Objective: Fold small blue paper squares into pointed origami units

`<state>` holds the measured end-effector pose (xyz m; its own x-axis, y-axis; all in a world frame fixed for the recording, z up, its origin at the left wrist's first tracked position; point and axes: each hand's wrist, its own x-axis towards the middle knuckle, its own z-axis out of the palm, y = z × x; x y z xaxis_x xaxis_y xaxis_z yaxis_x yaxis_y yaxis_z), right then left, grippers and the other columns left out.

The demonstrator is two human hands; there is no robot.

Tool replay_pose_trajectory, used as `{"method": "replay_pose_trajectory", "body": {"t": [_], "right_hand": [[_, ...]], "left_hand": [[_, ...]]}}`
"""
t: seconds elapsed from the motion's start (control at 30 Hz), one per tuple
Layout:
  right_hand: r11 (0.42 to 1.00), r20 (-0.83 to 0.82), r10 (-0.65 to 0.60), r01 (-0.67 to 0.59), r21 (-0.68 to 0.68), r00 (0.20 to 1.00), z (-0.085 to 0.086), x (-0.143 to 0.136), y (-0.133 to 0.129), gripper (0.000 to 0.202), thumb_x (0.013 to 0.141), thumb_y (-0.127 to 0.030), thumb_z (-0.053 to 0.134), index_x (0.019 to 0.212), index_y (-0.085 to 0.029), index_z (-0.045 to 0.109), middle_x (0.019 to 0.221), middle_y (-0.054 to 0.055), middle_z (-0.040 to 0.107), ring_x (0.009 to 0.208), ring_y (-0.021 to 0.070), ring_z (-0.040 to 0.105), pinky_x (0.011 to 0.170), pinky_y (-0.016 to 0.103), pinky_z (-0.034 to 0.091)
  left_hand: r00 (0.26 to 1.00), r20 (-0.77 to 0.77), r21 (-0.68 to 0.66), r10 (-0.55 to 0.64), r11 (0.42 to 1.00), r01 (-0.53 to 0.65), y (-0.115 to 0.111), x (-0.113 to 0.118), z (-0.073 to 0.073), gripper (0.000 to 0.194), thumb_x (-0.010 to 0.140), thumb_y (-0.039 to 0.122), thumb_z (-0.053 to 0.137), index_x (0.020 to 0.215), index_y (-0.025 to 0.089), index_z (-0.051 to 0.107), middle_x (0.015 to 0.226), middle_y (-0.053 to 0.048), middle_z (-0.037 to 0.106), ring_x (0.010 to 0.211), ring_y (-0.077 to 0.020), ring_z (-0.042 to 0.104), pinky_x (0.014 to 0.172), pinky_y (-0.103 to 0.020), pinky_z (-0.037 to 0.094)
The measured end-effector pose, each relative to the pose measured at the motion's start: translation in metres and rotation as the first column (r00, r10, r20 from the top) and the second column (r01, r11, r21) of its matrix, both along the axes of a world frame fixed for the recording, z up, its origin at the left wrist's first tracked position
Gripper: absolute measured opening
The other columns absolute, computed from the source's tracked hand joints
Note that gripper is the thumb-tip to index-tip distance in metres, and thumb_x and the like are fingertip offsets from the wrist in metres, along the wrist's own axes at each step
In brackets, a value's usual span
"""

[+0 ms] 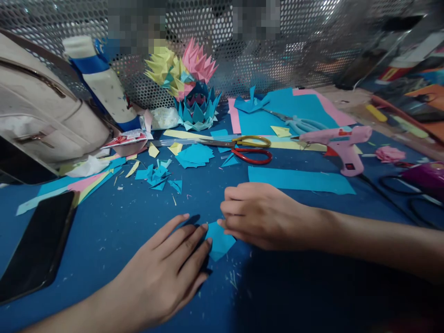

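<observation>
A small blue piece of paper (220, 243) lies on the dark blue table between my two hands. My left hand (169, 261) rests palm down with its fingers stretched out, the fingertips touching the paper's left edge. My right hand (260, 215) is curled, its fingertips at the paper's upper right corner; whether it pinches that corner is partly hidden by the knuckles. Just beyond it is a long blue paper strip (300, 180). Farther left lie a stack of blue paper pieces (194, 155) and several folded blue pieces (157, 177).
Scissors (239, 144) with yellow and red handles and a pink glue gun (342, 141) lie beyond my hands. Folded paper flowers (197, 108) stand before a perforated metal panel. A phone (38, 245), a bottle (104, 83) and a bag (45, 106) are at left.
</observation>
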<state>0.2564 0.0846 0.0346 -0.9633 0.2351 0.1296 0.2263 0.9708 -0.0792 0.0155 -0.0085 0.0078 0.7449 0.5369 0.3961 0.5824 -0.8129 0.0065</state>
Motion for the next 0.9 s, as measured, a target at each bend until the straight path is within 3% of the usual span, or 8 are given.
{"method": "replay_pose_trajectory", "body": {"t": [0.13, 0.27, 0.53, 0.73, 0.9], "right_hand": [[0.987, -0.048, -0.141, 0.137, -0.079, 0.989, -0.01, -0.005, -0.004, 0.022, 0.099, -0.03, 0.055, 0.081, -0.017, 0.061, 0.083, 0.004, 0.061, 0.077, 0.0171, 0.044, 0.062, 0.031, 0.027], [0.937, -0.097, -0.273, 0.242, -0.252, 0.957, -0.02, -0.009, -0.007, 0.015, 0.093, -0.031, 0.065, 0.091, -0.017, 0.06, 0.091, 0.002, 0.063, 0.082, 0.015, 0.05, 0.065, 0.027, 0.032], [0.888, -0.087, -0.312, 0.258, -0.38, 0.946, -0.016, -0.012, -0.009, 0.008, 0.09, -0.021, 0.066, 0.087, -0.017, 0.06, 0.085, 0.0, 0.059, 0.08, 0.0134, 0.049, 0.066, 0.025, 0.034], [0.923, -0.104, -0.261, 0.217, -0.317, 0.96, -0.017, -0.012, -0.01, 0.005, 0.093, -0.022, 0.063, 0.089, -0.019, 0.063, 0.089, 0.0, 0.063, 0.084, 0.014, 0.051, 0.069, 0.025, 0.034], [0.98, -0.11, -0.177, 0.165, -0.112, 0.978, -0.017, -0.012, -0.013, 0.019, 0.1, -0.024, 0.052, 0.086, -0.018, 0.064, 0.085, 0.003, 0.064, 0.079, 0.0149, 0.051, 0.065, 0.028, 0.032]], "left_hand": [[1.0, 0.022, 0.056, 0.02, 0.998, -0.021, 0.0, 0.001, -0.006, 0.031, 0.103, 0.028, 0.047, 0.114, 0.011, 0.071, 0.12, -0.01, 0.071, 0.107, -0.024, 0.065, 0.111, -0.044, 0.038], [0.999, 0.028, 0.048, -0.022, 0.999, 0.021, 0.0, 0.0, -0.007, 0.029, 0.102, 0.023, 0.047, 0.114, 0.011, 0.07, 0.118, -0.007, 0.072, 0.108, -0.024, 0.065, 0.114, -0.046, 0.036], [0.993, 0.06, 0.037, -0.099, 0.995, 0.097, -0.001, -0.003, -0.003, 0.025, 0.099, 0.018, 0.05, 0.112, 0.008, 0.069, 0.115, -0.01, 0.072, 0.107, -0.022, 0.067, 0.116, -0.045, 0.038], [0.99, 0.061, 0.023, -0.129, 0.992, 0.128, -0.001, -0.004, -0.005, 0.026, 0.1, 0.02, 0.05, 0.111, 0.008, 0.07, 0.114, -0.009, 0.072, 0.108, -0.0228, 0.066, 0.117, -0.043, 0.036], [0.992, 0.075, 0.032, -0.098, 0.995, 0.096, -0.001, -0.004, -0.006, 0.024, 0.099, 0.021, 0.051, 0.109, 0.011, 0.07, 0.114, -0.006, 0.073, 0.107, -0.0212, 0.066, 0.121, -0.045, 0.029]]}}
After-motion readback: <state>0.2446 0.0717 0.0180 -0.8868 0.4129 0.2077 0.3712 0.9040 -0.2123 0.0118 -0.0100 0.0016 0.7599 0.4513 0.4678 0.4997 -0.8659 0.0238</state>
